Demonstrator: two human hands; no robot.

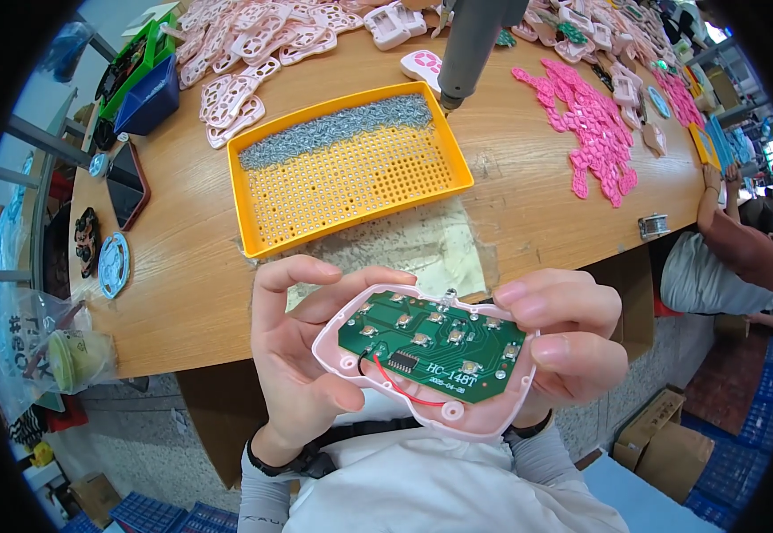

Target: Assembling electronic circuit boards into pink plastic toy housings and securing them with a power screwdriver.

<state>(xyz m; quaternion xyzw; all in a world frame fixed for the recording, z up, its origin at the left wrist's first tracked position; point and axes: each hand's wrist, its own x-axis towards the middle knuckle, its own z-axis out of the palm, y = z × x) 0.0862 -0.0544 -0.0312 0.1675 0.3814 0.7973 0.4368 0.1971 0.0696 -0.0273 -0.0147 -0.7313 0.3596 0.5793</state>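
Wooden and curved along its near edge, the desk [182, 293] fills the upper half of our view, and we hold our work just below that edge, at about six o'clock. It is a pale pink plastic shell [422, 417] with a green circuit board [435, 346] seated inside, face up, dotted with small metal button contacts; a red wire and a black wire loop from the board's lower left. Our left hand [302, 355] grips the shell at its nine o'clock side, thumb curled over the lower rim and the fingers [333, 298] wrapped along the top edge. Our right hand [569, 342] clasps the three o'clock side, its fingers folded over the rim and onto the board's end. Both hands are closed on the shell, which hangs in the air between them, clear of the desk.

Moving outward, at twelve o'clock from the shell a yellow perforated tray [351, 186] lies on the desk, with a heap of small silver screws [338, 129] banked along its far side. A grey electric screwdriver [471, 49] hangs tip down just past the tray's far right corner. At ten to eleven o'clock lie pale pink shell halves [231, 98]; at one to two o'clock a spread of bright pink button pads [595, 133]. Another person [724, 258] sits at three o'clock.
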